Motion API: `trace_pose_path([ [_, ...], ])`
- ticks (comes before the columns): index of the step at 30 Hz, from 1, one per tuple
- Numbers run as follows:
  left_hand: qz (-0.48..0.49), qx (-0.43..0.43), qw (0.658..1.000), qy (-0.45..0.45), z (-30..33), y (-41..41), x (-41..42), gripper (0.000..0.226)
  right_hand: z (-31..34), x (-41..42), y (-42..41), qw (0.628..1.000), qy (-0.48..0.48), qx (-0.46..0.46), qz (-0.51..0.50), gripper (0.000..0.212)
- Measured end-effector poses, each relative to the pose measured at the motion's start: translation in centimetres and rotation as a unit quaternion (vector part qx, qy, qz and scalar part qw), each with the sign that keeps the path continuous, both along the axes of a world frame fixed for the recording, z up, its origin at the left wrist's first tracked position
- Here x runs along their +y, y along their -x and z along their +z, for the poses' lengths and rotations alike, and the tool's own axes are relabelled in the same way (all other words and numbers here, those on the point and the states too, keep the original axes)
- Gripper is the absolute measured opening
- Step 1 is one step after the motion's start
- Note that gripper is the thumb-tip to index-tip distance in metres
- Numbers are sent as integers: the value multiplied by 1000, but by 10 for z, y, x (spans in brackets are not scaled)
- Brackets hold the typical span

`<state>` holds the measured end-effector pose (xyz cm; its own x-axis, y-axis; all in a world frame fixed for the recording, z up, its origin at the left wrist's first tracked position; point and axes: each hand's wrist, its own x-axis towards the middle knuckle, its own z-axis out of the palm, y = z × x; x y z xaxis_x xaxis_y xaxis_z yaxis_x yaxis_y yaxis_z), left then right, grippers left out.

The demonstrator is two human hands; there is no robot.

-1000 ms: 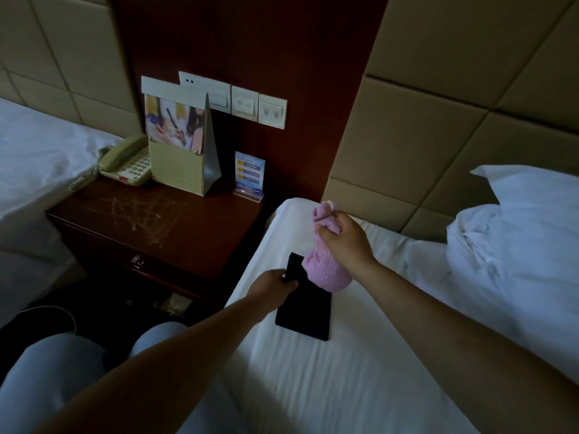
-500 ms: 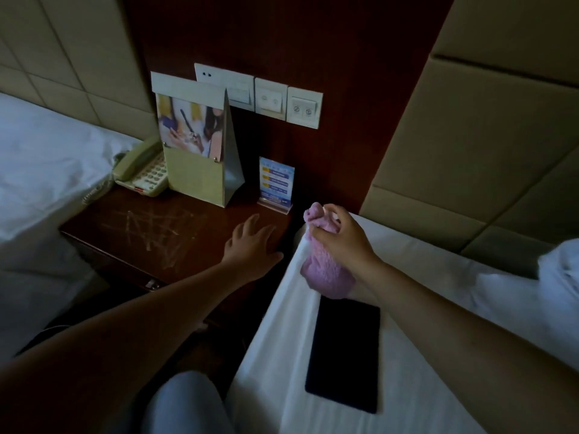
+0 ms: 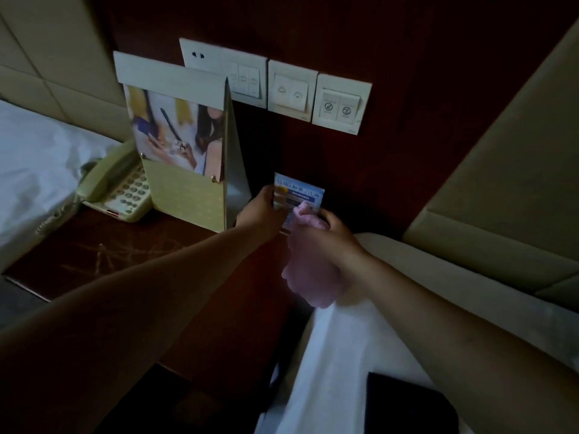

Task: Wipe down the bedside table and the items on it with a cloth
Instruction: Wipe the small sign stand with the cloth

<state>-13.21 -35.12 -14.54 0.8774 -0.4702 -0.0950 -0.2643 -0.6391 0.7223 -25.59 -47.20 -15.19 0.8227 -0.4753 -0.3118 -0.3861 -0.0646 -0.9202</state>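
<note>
The dark wooden bedside table carries a cream telephone, a tall folded card stand with a photo and a small blue sign card near the wall. My left hand grips the sign card by its left edge. My right hand holds a pink cloth; a tip of the cloth presses on the card's front while the rest hangs below my palm.
Wall switch plates sit above the table on a dark wood panel. White beds flank the table on both sides. A black flat object lies on the right bed near my right forearm. Padded headboard panels rise at right.
My left hand moved from above the table top to the blue sign card and took hold of it. My right hand carried the pink cloth from over the bed to the card's face.
</note>
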Motion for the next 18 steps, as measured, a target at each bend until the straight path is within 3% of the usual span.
trace_pose_path([
  [2, 1, 4, 1000, 16, 4, 1, 6, 32, -3, 5, 1, 999, -19, -8, -27, 54],
  [9, -103, 107, 986, 74, 40, 59, 85, 13, 29, 45, 63, 998, -39, -14, -41, 37],
  [14, -98, 145, 977, 124, 63, 112, 147, 15, 76, 94, 144, 995, 88, -20, -42, 46],
  [18, -103, 176, 958, 200, 103, 175, 195, 26, 131, 128, 190, 965, 237, -94, -62, 42],
])
